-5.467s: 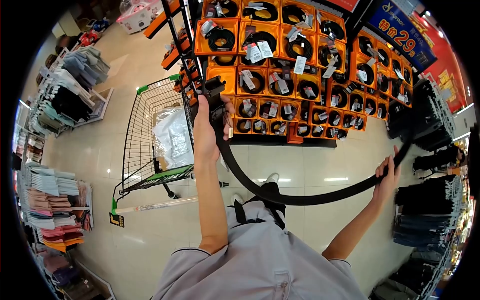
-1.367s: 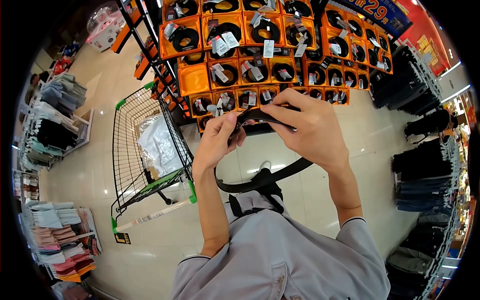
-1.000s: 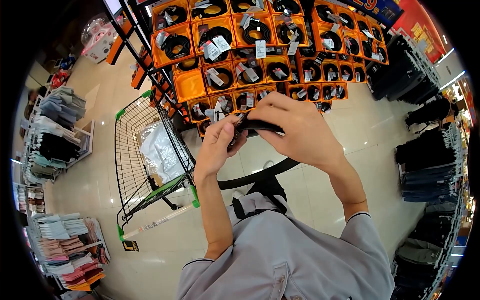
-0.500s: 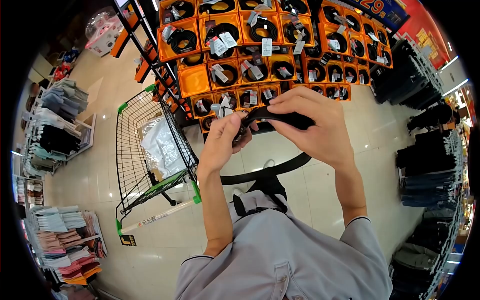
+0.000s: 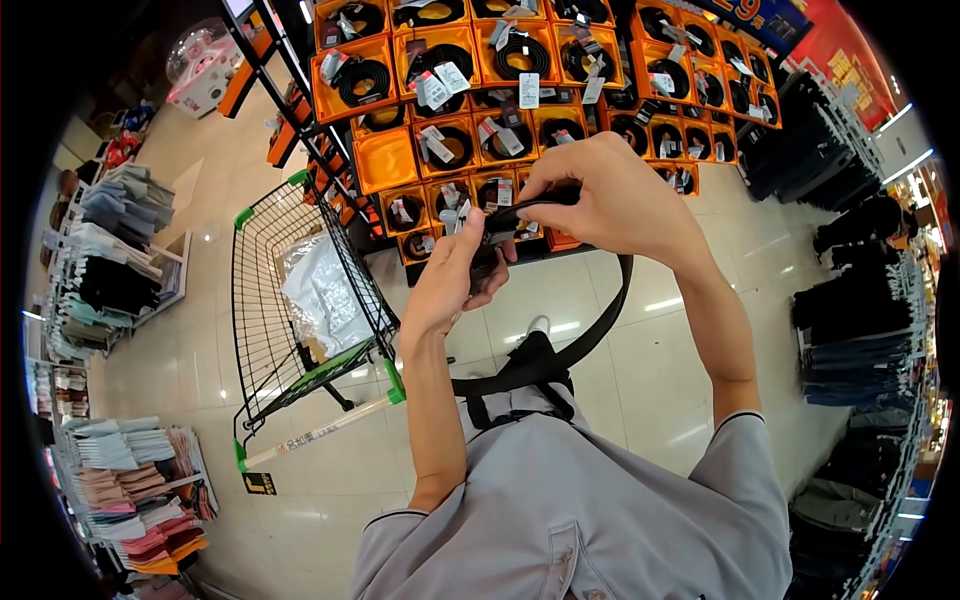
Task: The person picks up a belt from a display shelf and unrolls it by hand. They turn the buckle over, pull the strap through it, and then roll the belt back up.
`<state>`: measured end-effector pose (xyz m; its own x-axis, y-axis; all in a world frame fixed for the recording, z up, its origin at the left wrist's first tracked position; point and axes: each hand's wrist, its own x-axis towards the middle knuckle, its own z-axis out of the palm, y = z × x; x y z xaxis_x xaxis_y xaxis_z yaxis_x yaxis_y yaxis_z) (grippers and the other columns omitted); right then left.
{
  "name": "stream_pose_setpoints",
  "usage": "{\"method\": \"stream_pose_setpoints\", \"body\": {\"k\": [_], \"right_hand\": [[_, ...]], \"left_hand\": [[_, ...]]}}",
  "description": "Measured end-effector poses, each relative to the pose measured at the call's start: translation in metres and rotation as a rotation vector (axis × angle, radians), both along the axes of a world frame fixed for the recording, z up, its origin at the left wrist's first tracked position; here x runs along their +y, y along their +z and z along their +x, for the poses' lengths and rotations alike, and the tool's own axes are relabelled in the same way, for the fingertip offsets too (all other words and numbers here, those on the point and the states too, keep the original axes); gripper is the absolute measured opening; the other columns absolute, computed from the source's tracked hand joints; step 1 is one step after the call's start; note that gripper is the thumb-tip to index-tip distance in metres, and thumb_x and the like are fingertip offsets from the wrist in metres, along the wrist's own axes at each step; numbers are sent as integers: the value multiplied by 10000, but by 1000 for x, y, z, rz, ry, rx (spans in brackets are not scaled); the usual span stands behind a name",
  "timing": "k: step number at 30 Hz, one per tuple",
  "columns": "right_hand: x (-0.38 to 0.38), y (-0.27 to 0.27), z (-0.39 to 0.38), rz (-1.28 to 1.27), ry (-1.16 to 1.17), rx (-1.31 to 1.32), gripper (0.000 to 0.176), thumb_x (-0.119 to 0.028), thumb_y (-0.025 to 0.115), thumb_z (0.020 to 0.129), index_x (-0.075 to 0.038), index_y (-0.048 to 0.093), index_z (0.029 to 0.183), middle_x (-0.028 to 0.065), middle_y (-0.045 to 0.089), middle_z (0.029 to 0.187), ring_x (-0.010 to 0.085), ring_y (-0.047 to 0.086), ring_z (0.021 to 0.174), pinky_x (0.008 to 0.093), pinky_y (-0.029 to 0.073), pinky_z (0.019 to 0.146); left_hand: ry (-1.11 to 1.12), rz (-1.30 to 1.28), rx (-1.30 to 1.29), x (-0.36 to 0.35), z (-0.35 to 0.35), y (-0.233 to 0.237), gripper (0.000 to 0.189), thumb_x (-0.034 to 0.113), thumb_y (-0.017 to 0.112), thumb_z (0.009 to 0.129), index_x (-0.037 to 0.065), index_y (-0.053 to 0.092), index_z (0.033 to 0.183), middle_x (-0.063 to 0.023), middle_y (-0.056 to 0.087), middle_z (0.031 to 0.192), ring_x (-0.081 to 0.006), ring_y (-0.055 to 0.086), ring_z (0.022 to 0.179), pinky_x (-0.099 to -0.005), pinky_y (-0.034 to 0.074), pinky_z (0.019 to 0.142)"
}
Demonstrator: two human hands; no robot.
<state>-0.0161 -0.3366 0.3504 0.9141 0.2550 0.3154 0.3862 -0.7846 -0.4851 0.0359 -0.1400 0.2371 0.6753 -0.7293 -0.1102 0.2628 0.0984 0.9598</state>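
A black belt (image 5: 592, 343) is held up in front of my chest, its strap hanging in a wide loop below my hands. My left hand (image 5: 446, 277) is closed around the buckle end, thumb on top, and the buckle itself is mostly covered. A white tag shows beside that thumb. My right hand (image 5: 622, 203) pinches the strap between thumb and fingers, just right of the buckle end. Beyond my hands stands a rack of orange trays (image 5: 388, 162) with coiled black belts (image 5: 521, 58) and white price tags. One tray at the rack's left side has no belt in it.
A wire shopping cart (image 5: 262, 300) with green corners stands to my left, holding a silvery plastic package (image 5: 325, 295). Folded clothes (image 5: 110, 440) and hanging garments line the left. Racks of dark trousers (image 5: 850, 370) run along the right. Pale tiles cover the floor.
My right hand has risen slightly with its wrist more bent, still holding the strap by the buckle end. The hanging loop has swung and now curves up more steeply on the right.
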Motion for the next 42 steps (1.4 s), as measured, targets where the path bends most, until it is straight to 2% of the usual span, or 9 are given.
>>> {"method": "stream_pose_setpoints", "body": {"k": [3,9,22,23,27,32,35,39,42], "right_hand": [[0,0,3,-29,-50,24,168,-150,744,763,3,727,831,152,695,751,335,652,685,382,511,756],[6,-6,-1,-33,-94,-144,160,-89,792,734,15,725,835,131,696,735,270,661,648,318,493,600],[6,9,-1,-110,60,-101,141,-59,781,705,7,711,807,120,707,781,308,674,718,340,514,645],[9,12,-4,-120,63,-48,141,-56,778,704,8,707,809,119,707,787,313,672,733,348,518,662],[10,0,-6,-119,99,-28,147,-46,770,714,13,694,824,122,694,805,326,668,760,372,522,683],[5,-19,-1,23,115,-174,203,-58,766,744,2,670,912,106,670,849,299,639,765,368,512,685],[-2,-23,-1,117,26,-102,298,-102,804,775,-30,654,1023,28,642,836,151,548,679,289,440,602],[-22,-15,-3,201,-108,265,293,-137,835,791,-10,701,1019,36,686,869,85,562,665,245,438,587],[-25,-30,5,385,8,56,312,-254,830,794,12,737,927,67,684,724,109,630,651,233,462,583]], "left_hand": [[15,33,64,-2,-2,6,708,596,248,1048,17,621,886,-23,504,550,-79,388,398,-225,274,380],[-29,-98,127,-4,-1,2,743,605,256,1042,-14,665,1076,-35,555,625,-110,500,450,-238,345,384],[-116,-94,-167,-1,0,-13,686,573,295,1050,-37,607,1082,-57,531,722,-130,473,621,-261,396,577],[-162,-201,-89,3,5,-24,557,481,425,1053,-17,582,1246,-32,561,839,-108,478,699,-241,406,647],[-114,-318,69,-4,2,-24,501,436,542,1016,18,563,1291,-22,577,890,-114,496,719,-241,414,640],[31,-300,100,-6,8,-23,475,446,525,1024,32,581,1250,-27,565,826,-102,512,688,-237,406,581],[17,-281,198,-5,10,-13,462,448,500,1035,20,622,1160,-14,515,742,-92,453,600,-230,360,533],[57,-236,193,-5,12,-13,434,407,511,1039,2,643,1118,-18,535,744,-99,485,608,-234,367,534],[17,-212,137,-8,9,-10,410,374,531,1034,-11,655,1104,-26,558,748,-108,525,622,-243,391,543]]}}
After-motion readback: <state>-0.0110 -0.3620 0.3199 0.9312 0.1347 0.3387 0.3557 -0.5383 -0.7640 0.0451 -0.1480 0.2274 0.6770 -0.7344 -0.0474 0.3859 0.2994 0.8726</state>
